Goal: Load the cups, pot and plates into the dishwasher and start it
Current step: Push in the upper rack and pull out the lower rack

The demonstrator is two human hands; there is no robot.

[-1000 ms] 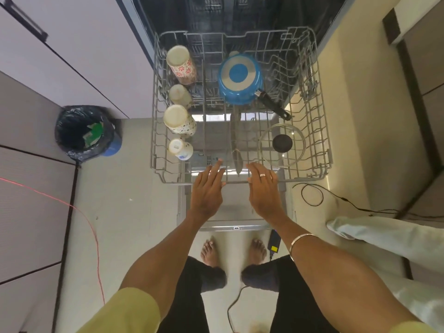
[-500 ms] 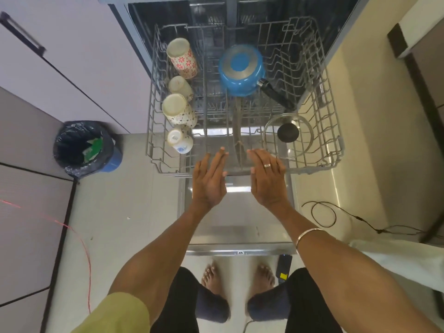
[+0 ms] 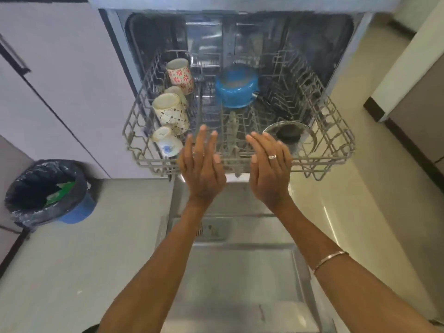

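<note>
This is a home kitchen. Straight ahead of the hands, an open dishwasher [image 3: 230,32] is built in under a counter edge, its wire rack [image 3: 336,131] holding patterned cups [image 3: 180,75] and a blue pot [image 3: 236,92]. Left of the hands run plain cabinet fronts [image 3: 60,68] and a lined bin [image 3: 48,191] on pale floor tiles [image 3: 84,260].

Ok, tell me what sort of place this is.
Most likely a home kitchen. An open built-in dishwasher has its grey wire rack pulled out, holding patterned ceramic cups and a blue pot. Pale cabinet doors and a blue bin with a black liner stand beside it.
</note>
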